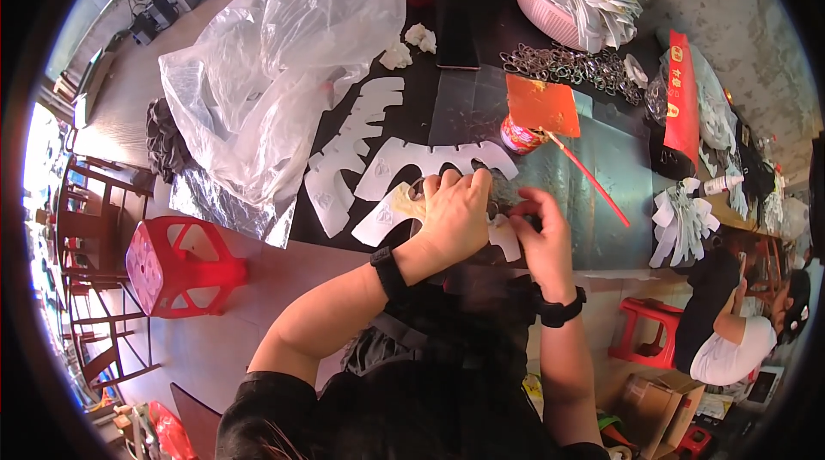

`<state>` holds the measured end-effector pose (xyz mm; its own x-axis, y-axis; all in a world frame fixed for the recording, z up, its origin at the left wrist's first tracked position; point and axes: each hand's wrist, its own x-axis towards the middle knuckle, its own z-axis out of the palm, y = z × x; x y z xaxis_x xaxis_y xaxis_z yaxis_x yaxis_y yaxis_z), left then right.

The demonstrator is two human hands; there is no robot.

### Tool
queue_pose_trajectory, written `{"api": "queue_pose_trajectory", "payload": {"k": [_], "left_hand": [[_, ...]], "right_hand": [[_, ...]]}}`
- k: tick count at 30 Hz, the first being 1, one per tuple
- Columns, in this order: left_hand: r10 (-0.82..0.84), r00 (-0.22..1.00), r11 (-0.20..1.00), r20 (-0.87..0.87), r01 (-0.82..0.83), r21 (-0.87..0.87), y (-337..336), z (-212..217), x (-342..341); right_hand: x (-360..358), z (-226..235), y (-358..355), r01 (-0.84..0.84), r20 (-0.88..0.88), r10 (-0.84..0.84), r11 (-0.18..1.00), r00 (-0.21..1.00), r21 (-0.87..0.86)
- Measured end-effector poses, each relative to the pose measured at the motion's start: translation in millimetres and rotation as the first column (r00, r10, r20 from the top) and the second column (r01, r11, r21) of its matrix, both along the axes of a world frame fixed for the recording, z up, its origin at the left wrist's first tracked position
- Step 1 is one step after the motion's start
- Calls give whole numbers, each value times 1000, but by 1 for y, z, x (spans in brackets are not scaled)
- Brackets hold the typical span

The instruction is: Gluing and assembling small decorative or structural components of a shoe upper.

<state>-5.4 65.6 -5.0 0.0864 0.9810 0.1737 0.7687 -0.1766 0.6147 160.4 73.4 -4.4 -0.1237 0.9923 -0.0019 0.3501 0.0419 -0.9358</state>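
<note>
My left hand (457,212) is closed over a curved white cut-out piece (383,217) at the table's near edge, its fingers bent down over the middle. My right hand (545,235) curls at the piece's right end, thumb and fingers pinching there; the exact grip is partly hidden. A yellowish patch shows on the piece beside my left fingers. Just beyond lies another curved white piece (447,157) with notches along its edge. Farther left, a similar notched piece (333,174) rests on the black tabletop (421,107).
Right of centre stand a patterned tin (519,135), an orange square card (545,106) and a red stick (593,178). Behind are metal rings (571,71), a phone (457,43) and a pink basket (550,15) of white strips. Plastic sheeting (284,73) covers the left; a red stool (185,266) stands below.
</note>
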Motion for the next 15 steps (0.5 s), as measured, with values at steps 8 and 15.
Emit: {"api": "queue_pose_trajectory", "payload": {"k": [8,15], "left_hand": [[-2,1000,1000,-13,2,-5,1,-2,-2],[-2,1000,998,2,2,-69,1,3,-1]], "right_hand": [[-1,16,-11,-156,170,107,937,980,312],[-8,7,-10,-288,389,111,853,914,434]]}}
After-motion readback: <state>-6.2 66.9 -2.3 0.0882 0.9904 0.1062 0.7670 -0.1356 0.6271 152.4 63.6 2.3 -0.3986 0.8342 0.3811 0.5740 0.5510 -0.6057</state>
